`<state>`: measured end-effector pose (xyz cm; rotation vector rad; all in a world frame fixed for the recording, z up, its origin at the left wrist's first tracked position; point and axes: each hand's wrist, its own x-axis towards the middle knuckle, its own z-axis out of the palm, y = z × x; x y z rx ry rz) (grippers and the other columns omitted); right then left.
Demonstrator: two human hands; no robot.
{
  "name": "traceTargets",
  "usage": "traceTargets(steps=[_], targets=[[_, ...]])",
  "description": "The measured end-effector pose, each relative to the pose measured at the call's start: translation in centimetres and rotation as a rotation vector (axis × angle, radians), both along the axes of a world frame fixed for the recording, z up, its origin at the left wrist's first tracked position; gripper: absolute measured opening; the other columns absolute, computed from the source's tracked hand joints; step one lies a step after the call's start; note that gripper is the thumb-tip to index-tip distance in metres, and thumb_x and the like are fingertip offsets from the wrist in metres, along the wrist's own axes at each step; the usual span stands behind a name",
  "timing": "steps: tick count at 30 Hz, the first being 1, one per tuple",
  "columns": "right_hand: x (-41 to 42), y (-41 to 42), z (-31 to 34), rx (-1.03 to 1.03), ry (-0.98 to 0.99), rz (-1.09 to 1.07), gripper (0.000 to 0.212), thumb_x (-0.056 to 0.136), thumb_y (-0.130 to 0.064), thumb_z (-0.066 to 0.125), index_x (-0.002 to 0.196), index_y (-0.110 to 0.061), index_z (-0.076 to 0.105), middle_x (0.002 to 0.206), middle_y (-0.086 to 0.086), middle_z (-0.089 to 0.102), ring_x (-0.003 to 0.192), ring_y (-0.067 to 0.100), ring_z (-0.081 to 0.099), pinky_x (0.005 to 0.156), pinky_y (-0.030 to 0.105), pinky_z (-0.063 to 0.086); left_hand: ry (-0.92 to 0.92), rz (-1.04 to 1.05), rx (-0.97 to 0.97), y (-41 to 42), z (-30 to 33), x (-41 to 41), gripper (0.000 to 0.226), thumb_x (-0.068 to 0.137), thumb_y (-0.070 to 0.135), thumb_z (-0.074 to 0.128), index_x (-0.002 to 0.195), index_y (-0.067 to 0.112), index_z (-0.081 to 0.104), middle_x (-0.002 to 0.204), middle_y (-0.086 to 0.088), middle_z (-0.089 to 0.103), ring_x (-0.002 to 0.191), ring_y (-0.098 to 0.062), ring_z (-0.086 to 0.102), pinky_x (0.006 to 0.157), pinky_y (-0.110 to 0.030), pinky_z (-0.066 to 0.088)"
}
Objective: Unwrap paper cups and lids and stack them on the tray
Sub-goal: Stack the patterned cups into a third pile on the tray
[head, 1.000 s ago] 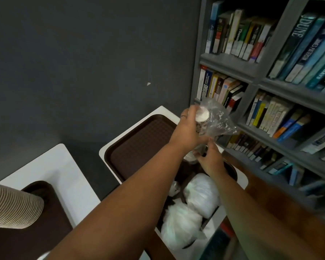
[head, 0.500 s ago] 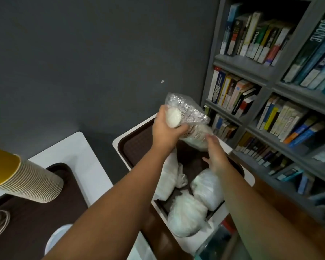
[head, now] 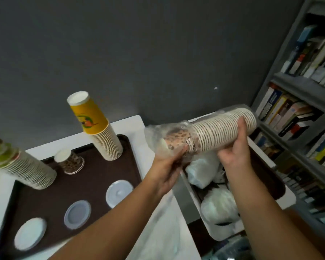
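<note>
A long sleeve of brown-patterned paper cups (head: 214, 134) lies sideways in the air between both hands, partly in clear plastic wrap (head: 158, 139). My left hand (head: 169, 164) grips the wrapped base end. My right hand (head: 236, 149) holds the stack near its rim end. On the left brown tray (head: 101, 177) stand a tall yellow-topped cup stack (head: 99, 132), a green-topped stack (head: 21, 166) leaning at the left, and a single patterned cup (head: 69, 162). Three white lids (head: 118, 190) lie flat on that tray.
A second brown tray (head: 270, 177) on the right white table holds several wrapped white bundles (head: 218, 207). A grey bookshelf (head: 298, 109) full of books stands at the right. A dark grey wall is behind. Loose plastic (head: 161, 226) lies under my left forearm.
The view swung left, bringing the left tray with stacks and lids into sight. The wrapped cup sleeve was lifted from the right tray and turned sideways, with both hands now on it.
</note>
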<state>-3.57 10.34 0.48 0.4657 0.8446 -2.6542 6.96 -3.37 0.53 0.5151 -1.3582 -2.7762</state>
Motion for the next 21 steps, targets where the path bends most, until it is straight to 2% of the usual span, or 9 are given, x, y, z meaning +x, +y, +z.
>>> traceTargets(steps=[2,4,7,9,11,13,15,18,21], targets=[[2.3,-1.9,0.8,-0.004,0.024,0.092,0.060,0.077,-0.043,0.066,0.127,-0.015,0.046,0.114,0.013,0.064,0.102,0.030,0.064,0.081,0.050,0.056,-0.022,0.068,0.037,-1.8,0.0,2.7,0.043,0.067,0.003,0.064,0.110,0.006,0.058,0.097,-0.008,0.072,0.091,-0.018,0.068,0.075,-0.027,0.059],[4.6,-4.3,1.6,-0.013,0.068,0.190,0.085,0.062,-0.044,0.079,0.133,-0.015,0.042,0.118,0.015,0.063,0.104,0.032,0.064,0.080,0.051,0.056,-0.046,0.139,-0.019,-4.3,-0.4,5.5,0.060,0.064,0.005,0.073,0.121,0.006,0.055,0.104,-0.007,0.071,0.099,-0.019,0.066,0.081,-0.027,0.058],[7.0,-7.3,2.3,0.019,0.107,0.243,0.106,0.028,-0.044,0.094,0.120,-0.016,0.049,0.117,0.014,0.065,0.104,0.031,0.065,0.085,0.053,0.054,-0.035,0.173,-0.421,-7.4,-0.6,8.9,0.065,0.060,0.016,0.085,0.118,0.011,0.057,0.109,-0.001,0.069,0.102,-0.010,0.065,0.083,-0.024,0.053],[8.6,-9.2,3.0,0.035,0.118,0.274,0.106,0.020,-0.042,0.095,0.114,-0.016,0.052,0.121,0.014,0.062,0.109,0.031,0.062,0.090,0.053,0.051,-0.058,0.231,-0.618,-8.8,-0.3,11.1,0.045,0.067,0.000,0.079,0.104,0.014,0.057,0.098,0.004,0.066,0.087,0.001,0.066,0.076,-0.015,0.050],[10.2,-10.9,3.4,0.041,0.132,0.293,0.091,0.030,-0.038,0.094,0.109,-0.016,0.054,0.122,0.014,0.062,0.114,0.031,0.059,0.093,0.052,0.050,-0.133,0.296,-0.782,-9.9,0.4,13.6,0.046,0.076,-0.004,0.075,0.110,0.017,0.053,0.102,0.006,0.060,0.082,0.004,0.061,0.069,-0.007,0.046],[11.7,-12.5,3.7,0.055,0.156,0.326,0.086,0.033,-0.038,0.093,0.108,-0.017,0.056,0.119,0.010,0.064,0.112,0.028,0.061,0.091,0.048,0.052,-0.125,0.313,-0.899,-11.5,0.0,16.1,0.085,0.070,0.003,0.081,0.138,0.014,0.031,0.122,0.006,0.053,0.098,0.004,0.058,0.075,-0.004,0.045],[13.4,-14.0,3.7,0.090,0.225,0.368,0.089,0.040,-0.034,0.090,0.119,-0.014,0.055,0.114,0.005,0.066,0.103,0.020,0.065,0.081,0.038,0.057,-0.059,0.227,-0.954,-13.5,-0.2,19.2,0.117,0.060,0.008,0.088,0.142,0.028,0.007,0.125,0.008,0.048,0.106,0.010,0.055,0.081,-0.004,0.044],[16.6,-16.1,3.0,0.192,0.373,0.436,0.073,0.061,-0.016,0.078,0.127,-0.013,0.048,0.111,0.002,0.064,0.102,0.017,0.064,0.080,0.032,0.057,-0.108,0.036,-1.095,-16.1,-0.2,23.7,0.122,0.047,0.041,0.092,0.136,0.049,0.008,0.127,0.012,0.042,0.115,0.008,0.049,0.087,-0.007,0.044],[20.2,-18.8,1.7,0.295,0.550,0.551,0.067,0.060,-0.011,0.082,0.119,-0.016,0.051,0.110,0.003,0.066,0.104,0.018,0.064,0.087,0.035,0.055,-0.185,-0.045,-1.106,-17.2,-1.7,27.3,0.123,0.040,0.066,0.083,0.133,0.062,0.003,0.135,0.021,0.030,0.130,0.007,0.033,0.099,-0.012,0.036]])
